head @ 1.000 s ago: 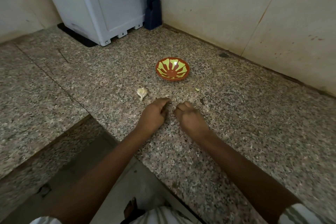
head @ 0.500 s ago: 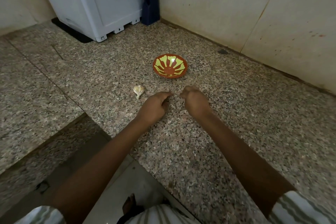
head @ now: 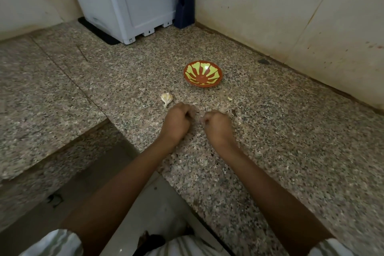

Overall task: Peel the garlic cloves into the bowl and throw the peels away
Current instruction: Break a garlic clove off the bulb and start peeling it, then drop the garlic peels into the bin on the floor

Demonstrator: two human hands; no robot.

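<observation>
Both hands sit low on the speckled stone surface [head: 291, 131], close to each other, with a small gap between them. The left hand [head: 176, 122] is curled up like a fist, with its knuckles facing the wall. The right hand [head: 218, 128] is curled up too, with its fingers [head: 205, 118] tucked in toward the left hand. The hands do not touch. The fingers hide what is inside, so I cannot tell if either hand holds a clove or a bit of skin.

A piece of garlic [head: 166, 98] with its dry skin on lies on the surface, just beside the left hand, on its far left side. I cannot tell if the hand touches it. The bowl [head: 203, 74] is red with yellow-green petals painted inside. It stands a bit farther back, apart from both hands and to the right of the garlic. A tiny pale peel [head: 229, 98] lies on the surface between the bowl and the right hand.

At the back, a white machine [head: 124, 0] stands in the corner. A dark knife block [head: 184, 8] stands just beside it, next to the wall [head: 259, 6]. Striped sleeves [head: 52, 243] show at the bottom edge.
</observation>
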